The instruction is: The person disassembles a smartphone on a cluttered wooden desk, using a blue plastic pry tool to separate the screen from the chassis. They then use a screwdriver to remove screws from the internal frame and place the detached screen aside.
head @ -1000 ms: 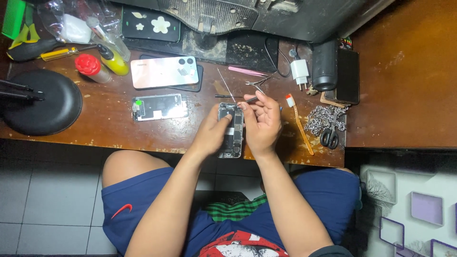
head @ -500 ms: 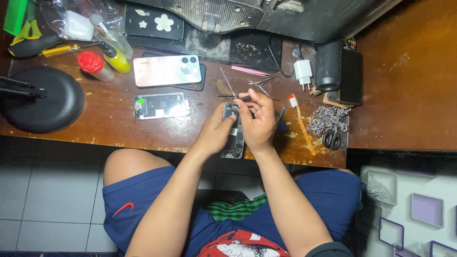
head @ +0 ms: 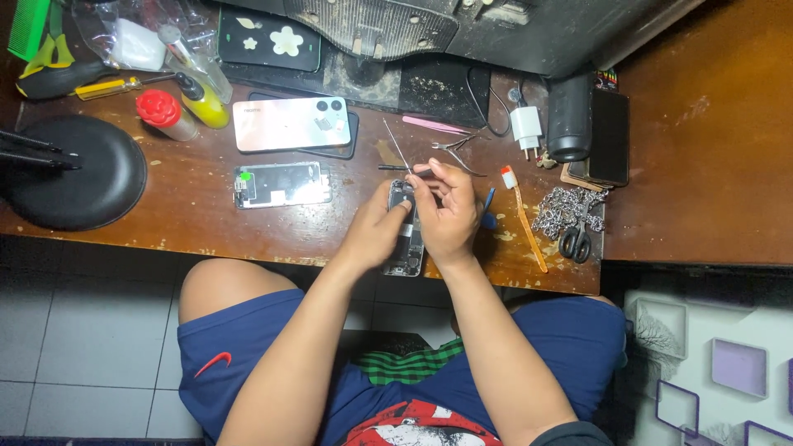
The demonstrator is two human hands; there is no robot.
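wooden desk (head: 190, 211) spans the frame, person seated at it, knees under the front edge. big dark cover (head: 429, 29) lies across the far edge. round black lamp base (head: 78, 169) sits at the left end. black cylinder (head: 570, 116) stands right of centre, a dark phone (head: 610, 136) just beside it. pink-backed phone (head: 291, 124) lies face down, centre-left, on top of another dark phone. a black case with flower print (head: 268, 37) is behind it. a stripped phone frame (head: 277, 183) lies flat just in front of the pink one.

opened phone (head: 406, 239) lies lengthwise near the front edge of the desk, under both hands. left hand (head: 376, 231) grips it from the left side, thumb up on its top part. right hand (head: 450, 206) rests over its right side, fingers pinched on a thin dark tool (head: 396, 168) at the phone's top end; probably a screwdriver, too small to tell.

smaller stuff: metal chain (head: 570, 211) piled at right, small scissors (head: 576, 241) touching it. toothbrush (head: 524, 219) lies just right of the right hand. white charger plug (head: 525, 125) beside the cylinder. pink tweezers (head: 438, 125) and small pliers (head: 458, 150) behind the hands. red-capped bottle (head: 165, 114) and yellow bottle (head: 202, 103) at left, yellow-handled screwdriver (head: 111, 85) near them.
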